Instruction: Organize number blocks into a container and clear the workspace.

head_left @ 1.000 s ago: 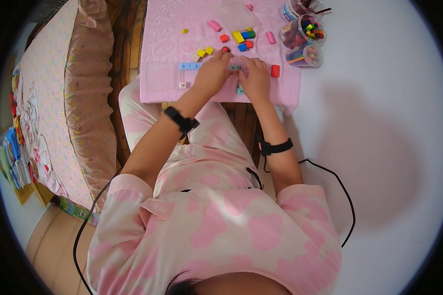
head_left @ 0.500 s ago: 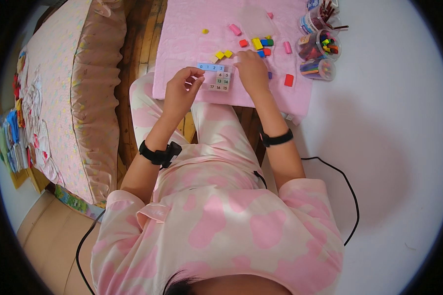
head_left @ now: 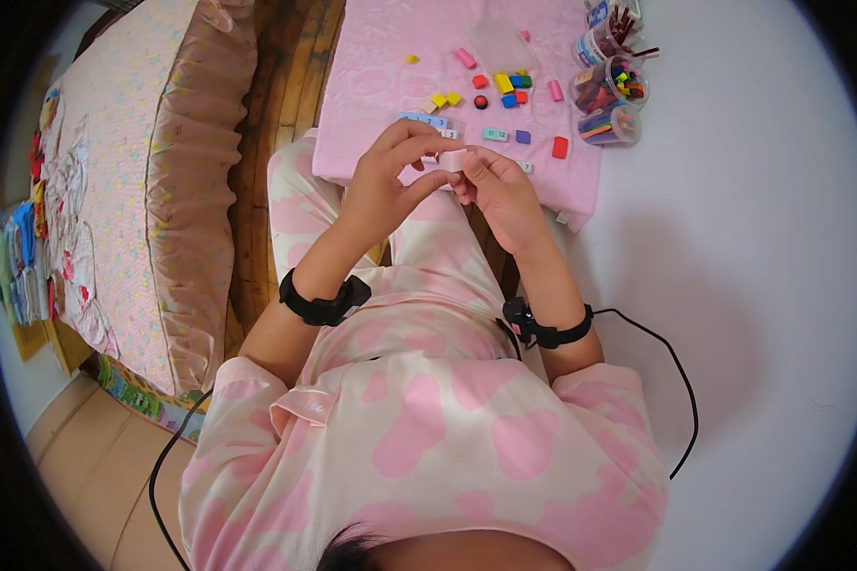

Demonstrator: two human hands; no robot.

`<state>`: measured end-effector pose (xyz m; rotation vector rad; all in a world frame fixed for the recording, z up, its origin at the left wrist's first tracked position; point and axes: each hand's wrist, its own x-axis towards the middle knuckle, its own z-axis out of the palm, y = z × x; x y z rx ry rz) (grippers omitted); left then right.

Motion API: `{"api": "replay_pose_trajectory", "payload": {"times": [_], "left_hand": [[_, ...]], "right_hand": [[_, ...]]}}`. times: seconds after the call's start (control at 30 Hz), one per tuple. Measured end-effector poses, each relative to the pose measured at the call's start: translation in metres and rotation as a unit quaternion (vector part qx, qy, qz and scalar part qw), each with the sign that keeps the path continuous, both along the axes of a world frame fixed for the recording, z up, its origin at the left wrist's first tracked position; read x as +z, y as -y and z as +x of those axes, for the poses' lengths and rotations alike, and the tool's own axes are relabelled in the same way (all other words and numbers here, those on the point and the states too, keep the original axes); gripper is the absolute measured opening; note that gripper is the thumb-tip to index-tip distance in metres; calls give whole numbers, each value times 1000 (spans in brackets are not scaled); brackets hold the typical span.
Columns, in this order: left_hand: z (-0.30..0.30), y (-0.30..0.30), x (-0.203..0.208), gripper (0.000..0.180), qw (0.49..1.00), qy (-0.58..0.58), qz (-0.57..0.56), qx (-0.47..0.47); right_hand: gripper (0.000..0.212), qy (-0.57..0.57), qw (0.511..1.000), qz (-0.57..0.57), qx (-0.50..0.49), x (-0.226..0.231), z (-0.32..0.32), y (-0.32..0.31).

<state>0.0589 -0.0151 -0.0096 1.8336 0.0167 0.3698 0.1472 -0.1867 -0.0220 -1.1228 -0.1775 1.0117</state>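
Note:
My left hand (head_left: pixel 383 195) and my right hand (head_left: pixel 510 198) meet above the near edge of the pink cloth. Between their fingertips is a small pale pinkish block (head_left: pixel 454 161), pinched from both sides. Below and behind my left fingers lies a light blue number strip (head_left: pixel 435 122), with white number tiles (head_left: pixel 451 134) partly covered by the hand. A pale green number tile (head_left: pixel 494 134) lies beyond my right hand. Another white number tile (head_left: pixel 527 167) shows beside that hand's knuckles.
Loose yellow blocks (head_left: pixel 439 100), a red-black round piece (head_left: pixel 481 102), a purple block (head_left: pixel 524 137) and a red block (head_left: pixel 560 147) lie on the pink cloth (head_left: pixel 371 67). Tubs of pens (head_left: pixel 611 86) line its right side. A bed (head_left: pixel 114 181) stands left.
My right hand has drawn back from the loose blocks toward me and met my left hand at the pale block. The round piece and green tile have come into sight.

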Motion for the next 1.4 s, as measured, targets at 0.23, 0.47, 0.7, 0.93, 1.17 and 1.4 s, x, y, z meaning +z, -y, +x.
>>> {"api": "replay_pose_trajectory", "payload": {"times": [0.23,0.47,0.7,0.93,1.17,1.4], "left_hand": [[-35,-11,6,34,826,-201,-526,-26],[-55,-12,6,25,861,-225,-454,-44],[-62,-14,14,26,878,-167,-448,7],[-72,-30,-38,29,861,-278,-419,-74],[-71,-21,-64,29,835,-380,-378,-123],[-47,-25,-106,40,929,-108,353,15]], "right_hand": [[26,327,939,-33,-100,24,-25,-15],[35,480,877,-26,-8,36,-35,-20],[31,482,875,-12,31,31,-36,-20],[36,423,891,-81,140,4,-51,-9],[31,401,883,-121,212,-36,-49,10],[29,470,851,-233,13,-99,-18,-32]]}}
